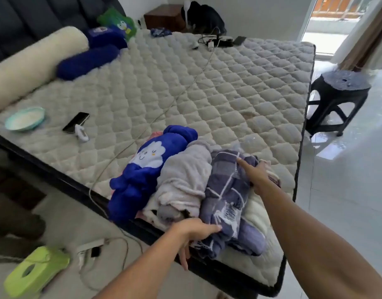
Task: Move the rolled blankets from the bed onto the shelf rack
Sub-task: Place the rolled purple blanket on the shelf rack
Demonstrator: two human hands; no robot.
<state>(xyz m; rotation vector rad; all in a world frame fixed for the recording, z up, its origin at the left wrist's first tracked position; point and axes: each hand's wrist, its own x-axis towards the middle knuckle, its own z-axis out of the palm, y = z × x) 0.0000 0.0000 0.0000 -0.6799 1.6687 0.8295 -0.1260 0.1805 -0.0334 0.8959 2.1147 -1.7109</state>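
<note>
At the near corner of the bed [229, 87], three rolled blankets are laid side by side. The plaid roll [225, 197], purple-grey with white lines, is gripped at both ends. The right hand [256, 172] is set on its far end, thumb on top, fingers curled over the far side. The left hand [193, 233] is pressed against its near end, thumb on the fabric, fingers hanging below the mattress edge. Whether either hand is fully clamped cannot be told; the roll is seen resting on the mattress. Just left of the held roll, touching it, the grey roll [182, 180] is seen. Beyond that, further left, the blue roll [142, 171] is laid, marked with a cloud face. No shelf rack is in view.
</note>
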